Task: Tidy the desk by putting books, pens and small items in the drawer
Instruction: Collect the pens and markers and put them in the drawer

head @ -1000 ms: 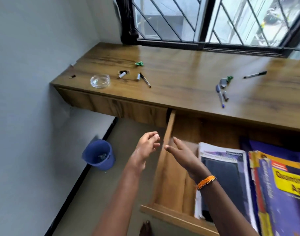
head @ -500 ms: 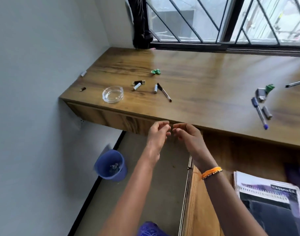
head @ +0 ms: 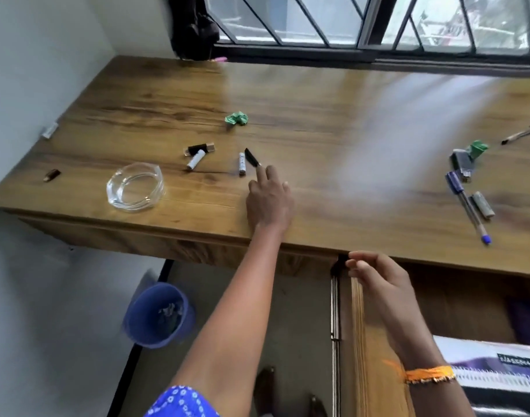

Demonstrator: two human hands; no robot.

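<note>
Your left hand (head: pixel 269 200) is on the desk (head: pixel 333 130), fingers extended, touching the black pen (head: pixel 252 158). Your right hand (head: pixel 378 281) hangs loosely curled, empty, over the drawer (head: pixel 358 341) edge.

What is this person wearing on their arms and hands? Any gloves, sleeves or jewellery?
No gloves or rings show: both the left hand and the right hand are bare, and the forearms are uncovered. The right wrist carries an orange thread band with small dark and pale flecks. Near the left upper arm sits a piece of blue fabric with white dots, probably clothing.
</note>
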